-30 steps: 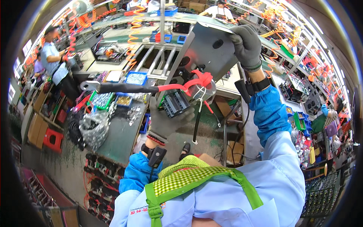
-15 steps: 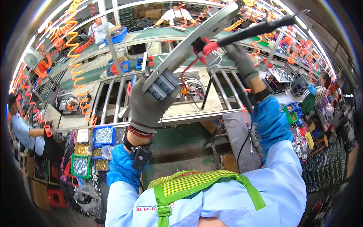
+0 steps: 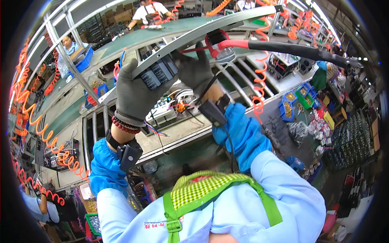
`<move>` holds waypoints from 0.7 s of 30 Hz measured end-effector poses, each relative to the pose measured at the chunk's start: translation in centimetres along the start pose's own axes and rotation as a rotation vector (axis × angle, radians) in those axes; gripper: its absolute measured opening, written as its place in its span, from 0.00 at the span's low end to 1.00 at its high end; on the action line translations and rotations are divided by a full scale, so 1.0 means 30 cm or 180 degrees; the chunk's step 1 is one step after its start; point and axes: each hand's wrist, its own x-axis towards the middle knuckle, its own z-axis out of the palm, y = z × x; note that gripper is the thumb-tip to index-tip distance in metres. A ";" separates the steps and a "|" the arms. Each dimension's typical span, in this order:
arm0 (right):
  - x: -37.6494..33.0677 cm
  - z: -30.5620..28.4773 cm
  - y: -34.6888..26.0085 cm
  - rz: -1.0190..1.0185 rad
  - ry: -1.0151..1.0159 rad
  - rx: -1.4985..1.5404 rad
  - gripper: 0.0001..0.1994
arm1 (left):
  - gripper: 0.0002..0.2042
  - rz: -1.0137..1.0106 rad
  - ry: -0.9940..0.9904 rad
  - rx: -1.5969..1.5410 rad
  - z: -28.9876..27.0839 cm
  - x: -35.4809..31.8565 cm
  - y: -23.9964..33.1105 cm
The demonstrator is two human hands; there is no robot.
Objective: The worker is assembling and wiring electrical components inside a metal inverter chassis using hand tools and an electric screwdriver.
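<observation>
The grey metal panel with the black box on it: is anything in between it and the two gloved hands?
No. Both hands already grip the metal panel: the left hand at its lower end by the black box, the right hand just beside it.

My right hand (image 3: pixel 198 73) is mostly hidden behind the grey metal panel (image 3: pixel 202 30); can't tell its grip. Left hand (image 3: pixel 135 95) fingertips wrap out of sight over the panel edge. Black module (image 3: pixel 160 73) under the panel is partly covered.
</observation>
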 end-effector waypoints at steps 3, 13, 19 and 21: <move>-0.042 -0.188 -0.018 -0.0117 0.0362 -0.0690 0.35 | 0.30 0.0053 0.0401 0.0362 -0.135 0.031 0.034; 0.068 -0.568 -0.428 -0.0419 0.1218 -0.3344 0.31 | 0.27 0.0259 0.0743 0.0239 -0.394 0.243 0.094; 0.038 -0.776 -0.397 -0.0309 0.1415 -0.5037 0.29 | 0.23 0.0249 0.1465 0.0375 -0.666 0.250 -0.025; 0.091 -0.863 -0.493 -0.0279 0.1435 -0.5571 0.28 | 0.21 0.0154 0.1549 0.0610 -0.746 0.242 -0.080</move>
